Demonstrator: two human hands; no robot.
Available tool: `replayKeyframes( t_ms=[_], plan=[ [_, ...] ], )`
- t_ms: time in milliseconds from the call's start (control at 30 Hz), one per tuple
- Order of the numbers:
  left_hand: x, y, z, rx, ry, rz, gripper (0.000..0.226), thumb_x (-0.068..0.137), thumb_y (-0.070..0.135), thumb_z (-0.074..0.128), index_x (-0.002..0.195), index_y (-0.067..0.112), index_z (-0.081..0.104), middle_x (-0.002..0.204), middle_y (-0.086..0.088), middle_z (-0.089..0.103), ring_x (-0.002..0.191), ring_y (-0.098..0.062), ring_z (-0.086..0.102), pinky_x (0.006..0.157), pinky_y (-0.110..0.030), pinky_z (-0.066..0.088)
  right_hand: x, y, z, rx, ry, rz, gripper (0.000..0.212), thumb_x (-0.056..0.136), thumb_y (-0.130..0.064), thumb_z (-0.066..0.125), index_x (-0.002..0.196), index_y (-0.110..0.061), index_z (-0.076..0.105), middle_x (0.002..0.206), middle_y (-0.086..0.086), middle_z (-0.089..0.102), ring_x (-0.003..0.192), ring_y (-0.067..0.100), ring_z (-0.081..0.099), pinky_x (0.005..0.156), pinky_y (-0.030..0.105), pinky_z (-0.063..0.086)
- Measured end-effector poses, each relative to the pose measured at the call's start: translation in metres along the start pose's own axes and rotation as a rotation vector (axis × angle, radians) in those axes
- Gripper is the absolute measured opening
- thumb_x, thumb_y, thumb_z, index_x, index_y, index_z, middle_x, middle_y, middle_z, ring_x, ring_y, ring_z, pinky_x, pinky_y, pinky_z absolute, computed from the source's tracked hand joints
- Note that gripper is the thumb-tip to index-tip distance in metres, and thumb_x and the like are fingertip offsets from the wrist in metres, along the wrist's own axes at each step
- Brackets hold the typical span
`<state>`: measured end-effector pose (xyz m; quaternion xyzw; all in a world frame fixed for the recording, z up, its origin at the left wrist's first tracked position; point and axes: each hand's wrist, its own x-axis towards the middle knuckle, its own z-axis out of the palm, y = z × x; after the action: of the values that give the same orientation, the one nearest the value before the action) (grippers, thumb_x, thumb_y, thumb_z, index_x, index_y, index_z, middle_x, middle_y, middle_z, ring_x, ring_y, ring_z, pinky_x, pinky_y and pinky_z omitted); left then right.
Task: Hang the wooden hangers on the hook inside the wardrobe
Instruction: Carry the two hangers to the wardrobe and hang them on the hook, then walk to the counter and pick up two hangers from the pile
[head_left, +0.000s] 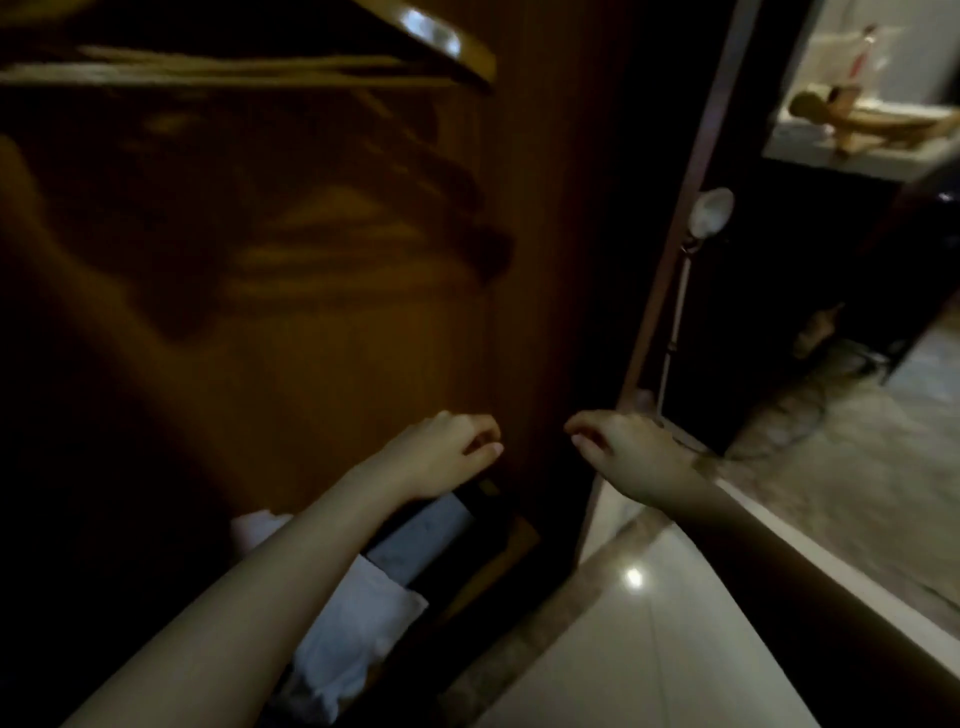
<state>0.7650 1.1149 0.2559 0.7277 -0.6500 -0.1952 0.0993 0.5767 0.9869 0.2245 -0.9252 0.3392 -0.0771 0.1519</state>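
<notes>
Most of our view is the open wardrobe (322, 338), its brown back panel dim and streaked with slanting shadows. Beside it to the right, glossy pale floor tiles (649, 623) carry one bright spot of reflected light.

Inside the wardrobe, at the very top, hang the wooden hangers (291, 67) – several bunched together and blurred. Their long axis runs roughly level from left to right across the frame. The rounded shoulder end of the nearest one points right, toward the wardrobe's side wall, and shines where the light catches it. The hook that carries them is out of sight above the frame.

At the wardrobe's bottom lies a stack of folded white cloths (358, 613), partly hidden under our left forearm. A dark flat thing lies just behind them; we cannot tell what it is.

Outside, a slim floor lamp (711, 208) stands upright by the wardrobe's right edge.

Our left hand (447, 447) hovers low before the back panel, fingers loosely curled, holding nothing. Our right hand (623, 441) hovers level with it, near but apart, just as slack and bare – its fingertips turned toward the left one.

Far off on a white shelf (841, 150) lie some wooden pieces (857, 122), too small to make out.
</notes>
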Motion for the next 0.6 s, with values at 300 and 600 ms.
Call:
replayKeyframes(
  t_ms=[300,600],
  plan=[
    [0.031,0.050,0.145,-0.196,-0.315,-0.024,0.026,0.097,0.032,0.043,0.111,0.017,0.058,0.080,0.006,0.056,0.071,-0.010,0.053,0.057,-0.023,0.040,-0.145,0.116,0.073,0.147,-0.197,0.461,0.026,0.094,-0.034,0.045,0.116,-0.030,0.057,0.108,-0.008,0.066,0.095,0.015,0.063,0.071,0.025,0.042],
    [0.051,0.123,0.300,-0.256,-0.606,-0.150,0.022,0.094,0.029,0.047,0.093,0.011,0.059,0.099,-0.011,0.062,0.099,-0.028,0.061,0.084,-0.034,0.049,-0.298,0.229,0.123,0.349,-0.407,0.908,0.029,0.095,-0.029,0.046,0.119,-0.018,0.058,0.118,0.006,0.063,0.095,0.021,0.060,0.079,0.028,0.045]
  ],
)
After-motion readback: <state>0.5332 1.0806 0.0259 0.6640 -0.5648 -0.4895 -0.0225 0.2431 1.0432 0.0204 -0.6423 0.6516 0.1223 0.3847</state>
